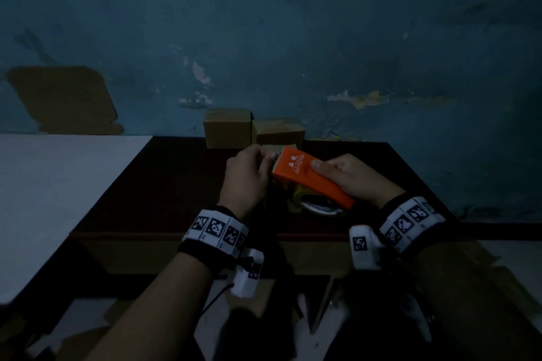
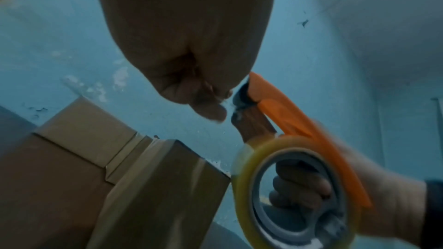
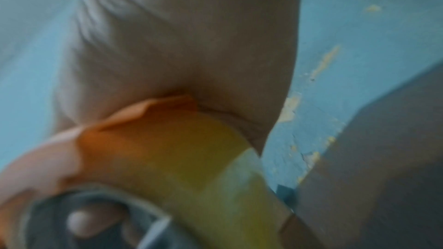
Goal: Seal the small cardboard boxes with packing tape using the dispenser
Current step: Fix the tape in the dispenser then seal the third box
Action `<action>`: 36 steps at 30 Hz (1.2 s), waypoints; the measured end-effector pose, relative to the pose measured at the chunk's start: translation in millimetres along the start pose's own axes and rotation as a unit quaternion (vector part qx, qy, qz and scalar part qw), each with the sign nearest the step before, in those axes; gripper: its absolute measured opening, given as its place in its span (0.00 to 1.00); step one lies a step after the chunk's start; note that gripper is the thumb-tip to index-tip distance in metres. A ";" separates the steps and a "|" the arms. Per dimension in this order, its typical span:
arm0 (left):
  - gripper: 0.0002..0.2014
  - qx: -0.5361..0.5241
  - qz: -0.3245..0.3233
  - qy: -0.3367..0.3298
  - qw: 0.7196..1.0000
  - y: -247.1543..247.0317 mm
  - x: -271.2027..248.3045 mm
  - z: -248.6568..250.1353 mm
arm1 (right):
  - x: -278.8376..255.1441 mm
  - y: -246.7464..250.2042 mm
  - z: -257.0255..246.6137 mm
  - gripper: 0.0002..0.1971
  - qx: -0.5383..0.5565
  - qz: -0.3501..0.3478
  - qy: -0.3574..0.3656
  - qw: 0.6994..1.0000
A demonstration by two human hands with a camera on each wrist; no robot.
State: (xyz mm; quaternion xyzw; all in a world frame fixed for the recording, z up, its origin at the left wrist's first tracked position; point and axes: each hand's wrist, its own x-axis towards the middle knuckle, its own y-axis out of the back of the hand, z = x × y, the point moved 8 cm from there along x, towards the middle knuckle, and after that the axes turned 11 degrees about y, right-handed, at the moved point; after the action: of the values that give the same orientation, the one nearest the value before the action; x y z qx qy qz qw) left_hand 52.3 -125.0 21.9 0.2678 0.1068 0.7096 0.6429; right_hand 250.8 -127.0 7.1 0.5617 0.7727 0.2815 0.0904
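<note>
My right hand grips the orange tape dispenser above the dark table, thumb on top; in the left wrist view its fingers reach through the core of the yellowish tape roll. The left hand is at the dispenser's cutter end, with its fingertips pinched together there, apparently on the free tape end. A small cardboard box with clear tape over it lies just under both hands, mostly hidden in the head view. The right wrist view is blurred, showing palm, dispenser and tape.
Two more small cardboard boxes stand at the back edge of the dark table against the blue wall. A white surface adjoins on the left. Flat cardboard leans on the wall; more cardboard lies below the front edge.
</note>
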 end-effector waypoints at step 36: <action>0.11 -0.020 0.019 0.097 0.995 12.1 23.4 -50.5 | 10.4 67.3 34.8 0.22 -0.130 -0.010 -0.103 0.986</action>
State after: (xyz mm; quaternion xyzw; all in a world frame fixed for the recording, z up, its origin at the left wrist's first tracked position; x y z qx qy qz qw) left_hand 15.1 -94.4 -8.6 0.1866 0.1499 0.7463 0.6212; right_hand 318.0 -91.7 16.3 0.5635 0.7218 0.3192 0.2441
